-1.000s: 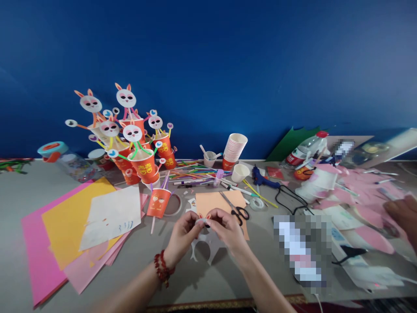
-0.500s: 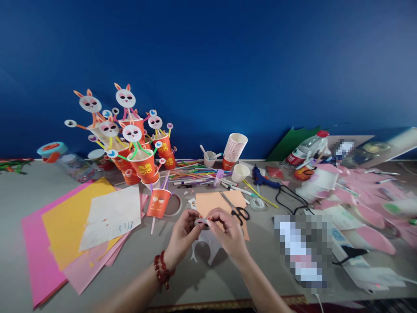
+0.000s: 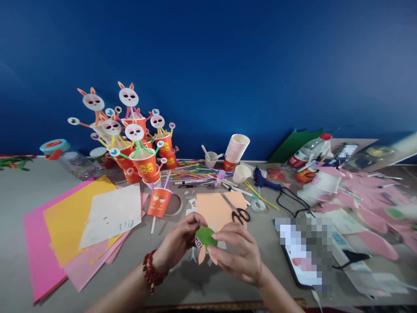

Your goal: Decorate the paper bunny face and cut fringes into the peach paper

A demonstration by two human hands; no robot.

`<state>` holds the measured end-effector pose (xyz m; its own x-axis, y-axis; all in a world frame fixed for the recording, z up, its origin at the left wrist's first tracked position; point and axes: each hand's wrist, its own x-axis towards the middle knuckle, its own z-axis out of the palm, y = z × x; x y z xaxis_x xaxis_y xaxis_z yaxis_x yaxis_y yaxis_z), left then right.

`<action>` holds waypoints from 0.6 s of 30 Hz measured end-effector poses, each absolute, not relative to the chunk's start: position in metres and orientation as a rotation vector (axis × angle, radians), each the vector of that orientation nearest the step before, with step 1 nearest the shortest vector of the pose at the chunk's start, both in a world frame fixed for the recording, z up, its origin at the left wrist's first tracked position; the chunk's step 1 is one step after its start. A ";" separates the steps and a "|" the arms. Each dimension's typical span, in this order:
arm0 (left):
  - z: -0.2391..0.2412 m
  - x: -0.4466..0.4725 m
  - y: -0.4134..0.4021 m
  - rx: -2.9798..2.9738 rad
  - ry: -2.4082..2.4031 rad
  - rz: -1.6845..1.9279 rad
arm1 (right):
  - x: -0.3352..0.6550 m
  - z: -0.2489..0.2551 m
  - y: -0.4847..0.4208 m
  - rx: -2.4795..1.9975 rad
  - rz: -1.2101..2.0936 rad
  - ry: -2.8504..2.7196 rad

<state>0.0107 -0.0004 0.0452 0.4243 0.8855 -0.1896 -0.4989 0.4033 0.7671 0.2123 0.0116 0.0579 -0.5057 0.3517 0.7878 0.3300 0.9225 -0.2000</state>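
Between my hands is a round paper rabbit head (image 3: 206, 237), its green back towards me and its two peach ears pointing down. My right hand (image 3: 240, 251) pinches it at the right edge and by the ears. At its left edge, my left hand (image 3: 179, 243) is closed with curled fingers, which partly hide that side. Below the hands lies white cut paper (image 3: 193, 254), mostly covered. Just beyond are a sheet of peach paper (image 3: 210, 203) and black-handled scissors (image 3: 240, 214) resting on it.
Orange paper cups with rabbit faces (image 3: 143, 163) stand at the back left. Coloured paper sheets (image 3: 35, 243) lie left. Behind are pens, stacked cups (image 3: 236, 150) and a blue glue gun (image 3: 265, 179). A phone (image 3: 301, 256) and pink cut-outs lie right.
The rabbit head has been turned over, so its green back now shows and its ears point down. My hands have moved slightly apart, the right one further right.
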 end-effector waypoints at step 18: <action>0.080 0.009 -0.011 0.875 0.717 0.799 | 0.227 0.071 0.014 -0.368 0.051 -2.339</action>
<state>0.0090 -0.0110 0.0799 0.5104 0.8336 -0.2112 -0.3005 0.4030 0.8645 0.2273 0.0143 0.0707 -0.6740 0.2782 0.6844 0.2478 0.9579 -0.1453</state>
